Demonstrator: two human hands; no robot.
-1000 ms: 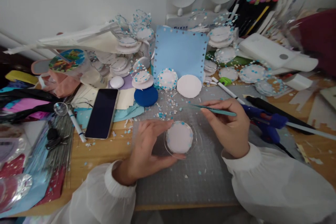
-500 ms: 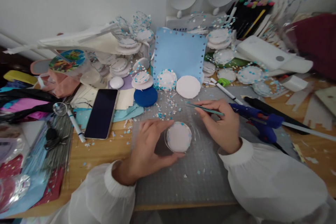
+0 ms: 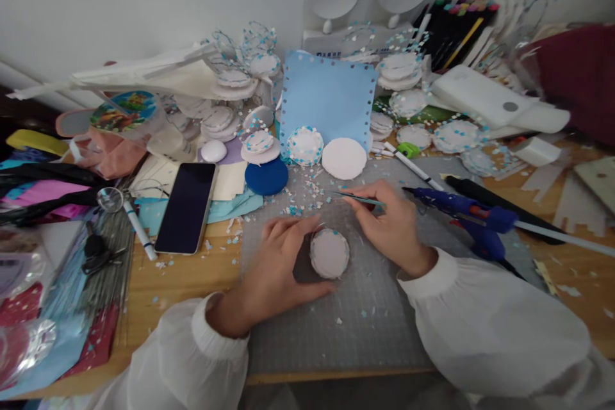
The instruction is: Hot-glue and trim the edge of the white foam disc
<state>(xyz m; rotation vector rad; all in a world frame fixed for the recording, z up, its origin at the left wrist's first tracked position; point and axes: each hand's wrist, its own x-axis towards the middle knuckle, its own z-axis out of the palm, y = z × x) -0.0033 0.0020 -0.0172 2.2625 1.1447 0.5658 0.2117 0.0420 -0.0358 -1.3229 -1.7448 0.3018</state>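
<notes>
I have the wooden table (image 3: 180, 278) across the whole head view, with a grey mat (image 3: 369, 339) over its middle. At the back, a light blue sheet (image 3: 329, 99) stands upright. A blue glue gun (image 3: 485, 214) lies on my right. My left hand (image 3: 273, 269) keeps a wide grip, thumb and fingers spread on either side of a small round white piece; I cannot tell whether they touch it. My right hand (image 3: 391, 224) has a narrow grip, pinching tweezers. Left of the mat lies a dark phone (image 3: 186, 208). A plain white disc (image 3: 344, 159) leans against the sheet, and a dark blue disc (image 3: 266, 178) lies nearby. The small round white piece (image 3: 329, 253) is over the mat, between my hands. The tweezers (image 3: 358, 196) point left, near scattered blue and white flecks (image 3: 295, 210); their tips are too blurred for me to read.
</notes>
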